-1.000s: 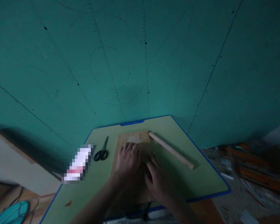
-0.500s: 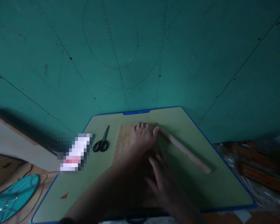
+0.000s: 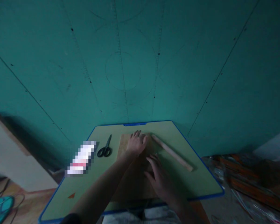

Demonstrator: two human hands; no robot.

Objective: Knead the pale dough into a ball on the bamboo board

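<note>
My left hand point(image 3: 137, 143) lies palm down on the far part of a wooden board point(image 3: 123, 145), its fingers extended and slightly bent, the thumb out to the right. Closer to me, my right hand point(image 3: 159, 174) rests along the right side of the board, thumb apart from the fingers. Nothing shows in either hand, though the space beneath both palms is hidden and dark. To the right of the board lies a long pale wooden rolling pin point(image 3: 172, 152), set at a slant. Black-handled scissors point(image 3: 105, 151) lie left of the board, blades pointing away.
The pale green table point(image 3: 84, 186) has a blue rim. A blurred-out white and pink item point(image 3: 81, 158) sits at its left edge, and a small orange scrap point(image 3: 71, 195) lies near front left. A green wall point(image 3: 140, 62) rises behind. Plastic-wrapped things point(image 3: 247, 180) are at right.
The camera view has tilted up, showing more wall. Both hands stay on the board, with the left fingers drawn a little closer together. The rolling pin and scissors look unmoved on the table.
</note>
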